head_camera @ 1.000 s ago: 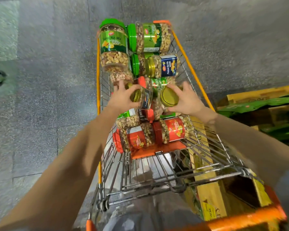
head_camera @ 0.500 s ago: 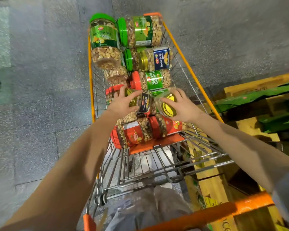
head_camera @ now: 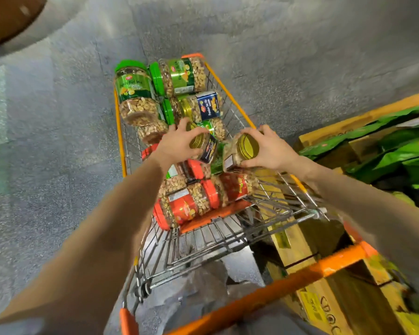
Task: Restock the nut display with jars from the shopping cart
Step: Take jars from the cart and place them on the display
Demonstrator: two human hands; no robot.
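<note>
Two gold-lid jars gripped: left jar (head_camera: pixel 205 147) in left hand (head_camera: pixel 177 147), right jar (head_camera: pixel 238 152) in right hand (head_camera: pixel 273 151); jars beneath (head_camera: pixel 197 169) in cart (head_camera: pixel 300 275) partly hidden.

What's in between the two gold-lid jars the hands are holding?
In the head view, a green-labelled jar lying lower in the cart shows through the narrow gap between the blue-labelled jar and the white-labelled jar.

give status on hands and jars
Left hand grips blue-labelled gold-lidded clear plastic nut jar. Right hand grips second gold-lidded nut jar. Both over orange-trimmed wire cart, nothing blocking.
</note>
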